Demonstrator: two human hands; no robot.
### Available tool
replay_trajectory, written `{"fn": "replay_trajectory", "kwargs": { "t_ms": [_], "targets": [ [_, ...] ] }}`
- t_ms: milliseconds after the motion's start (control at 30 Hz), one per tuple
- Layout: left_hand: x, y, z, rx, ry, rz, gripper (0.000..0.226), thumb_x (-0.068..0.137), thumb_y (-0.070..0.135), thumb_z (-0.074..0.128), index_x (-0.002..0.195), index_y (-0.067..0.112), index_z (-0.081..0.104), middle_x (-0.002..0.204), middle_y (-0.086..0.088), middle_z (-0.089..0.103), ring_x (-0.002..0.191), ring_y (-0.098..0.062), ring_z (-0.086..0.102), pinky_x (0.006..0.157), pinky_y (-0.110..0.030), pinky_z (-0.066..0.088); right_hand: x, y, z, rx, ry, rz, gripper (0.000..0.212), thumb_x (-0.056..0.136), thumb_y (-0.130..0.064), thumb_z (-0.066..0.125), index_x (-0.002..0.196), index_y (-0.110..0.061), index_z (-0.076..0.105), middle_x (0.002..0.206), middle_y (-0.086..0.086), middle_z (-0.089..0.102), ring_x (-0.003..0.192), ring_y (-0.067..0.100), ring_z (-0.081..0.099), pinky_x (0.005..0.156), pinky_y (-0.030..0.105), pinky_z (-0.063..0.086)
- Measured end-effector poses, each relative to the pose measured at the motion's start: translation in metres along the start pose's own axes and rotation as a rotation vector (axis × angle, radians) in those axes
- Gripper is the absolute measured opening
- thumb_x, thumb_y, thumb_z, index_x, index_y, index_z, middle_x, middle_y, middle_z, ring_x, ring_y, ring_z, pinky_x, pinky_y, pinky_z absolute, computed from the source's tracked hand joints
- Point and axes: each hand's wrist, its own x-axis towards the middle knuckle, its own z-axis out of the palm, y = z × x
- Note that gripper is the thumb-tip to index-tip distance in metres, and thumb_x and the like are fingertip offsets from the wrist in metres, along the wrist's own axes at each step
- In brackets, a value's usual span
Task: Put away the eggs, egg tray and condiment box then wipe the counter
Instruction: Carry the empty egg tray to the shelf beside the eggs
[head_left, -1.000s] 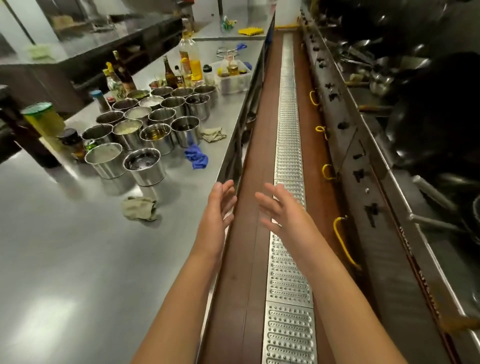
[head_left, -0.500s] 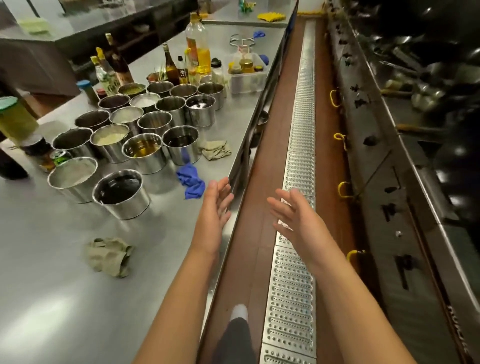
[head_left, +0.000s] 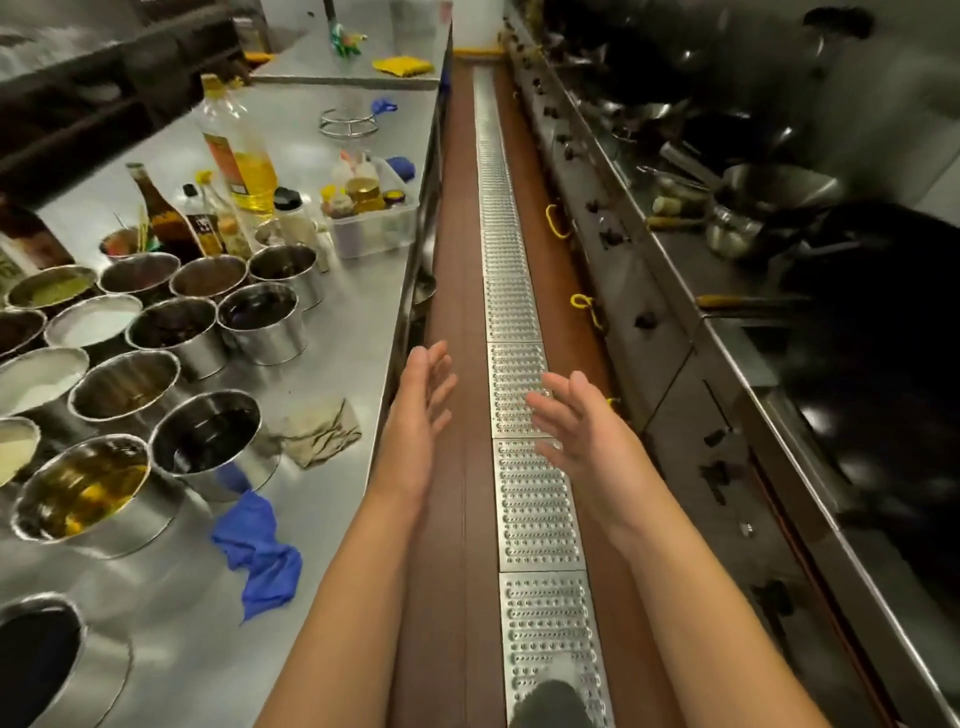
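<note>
Your two bare hands reach forward over a kitchen aisle, palms turned toward each other, fingers straight and slightly spread, holding nothing. Your left hand hangs just beyond the right edge of the long stainless steel counter; your right hand is above the perforated metal floor grating that runs down the brown aisle floor. The condiment box, a clear plastic tub packed with small jars and squeeze bottles, sits on the counter well ahead of your hands and to the left, near the counter's right edge. Just left of it stands a tall clear bottle of yellow oil with an orange label, and beside that a dark brown sauce bottle and smaller bottles; their labels are too blurred to read. Closer to you, a cluster of round stainless steel pots holding dark, pale and amber contents covers the counter's left part. A crumpled beige rag lies on the counter left of your left hand, and a crumpled blue cloth lies nearer you, beside your left forearm. A yellow cloth rests at the far end of the counter. On your right, a dark stove line carries woks and pans.
</note>
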Motion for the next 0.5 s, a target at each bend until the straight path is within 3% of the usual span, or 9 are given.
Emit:
{"fn": "replay_trajectory", "kwargs": {
  "t_ms": [100,167,233,300,500],
  "targets": [
    [0.049,-0.004,0.014,0.031,0.024,0.004,0.072,0.087,0.076,0.035,0.143,0.033,0.048,0.146,0.011,0.051,0.127,0.0,0.052,0.111,-0.033,0.036,0.057,-0.008,-0.011,0.012,-0.026,0.0,0.055,0.086,-0.065,0.051,0.131,-0.033,0.057,0.121,-0.012,0.07,0.116,0.0,0.061,0.094,0.026,0.048],
    [0.085,-0.001,0.027,0.043,0.042,-0.006,0.067,0.09,0.07,0.032,0.142,0.031,0.048,0.146,0.01,0.051,0.128,-0.002,0.051,0.114,-0.035,0.034,0.1,-0.019,-0.019,0.037,-0.042,0.002,0.044,0.094,-0.06,0.047,0.127,-0.033,0.058,0.121,-0.01,0.07,0.116,0.002,0.061,0.095,0.027,0.048],
    [0.122,0.008,0.043,0.038,0.061,0.007,0.061,0.093,0.064,0.031,0.14,0.031,0.05,0.145,0.009,0.052,0.126,0.0,0.052,0.107,-0.028,0.038,0.143,-0.04,-0.027,0.055,-0.073,-0.012,0.042,0.098,-0.055,0.041,0.128,-0.031,0.058,0.122,-0.008,0.069,0.116,0.004,0.061,0.092,0.026,0.049],
    [0.159,0.023,0.059,0.041,0.087,0.045,0.072,0.084,0.068,0.035,0.142,0.029,0.051,0.144,0.01,0.053,0.125,0.001,0.052,0.102,-0.023,0.039,0.187,-0.067,-0.034,0.081,-0.106,-0.037,0.044,0.099,-0.054,0.039,0.132,-0.029,0.057,0.124,-0.006,0.068,0.118,0.005,0.06,0.093,0.026,0.049],
    [0.25,0.039,0.086,0.034,0.206,0.119,0.08,0.078,0.072,0.032,0.144,0.03,0.05,0.145,0.009,0.054,0.129,-0.002,0.052,0.114,-0.035,0.034,0.295,-0.112,-0.037,0.105,-0.232,-0.057,0.04,0.099,-0.054,0.037,0.127,-0.032,0.056,0.131,-0.003,0.065,0.118,0.004,0.059,0.106,0.035,0.043]
  ]
}}
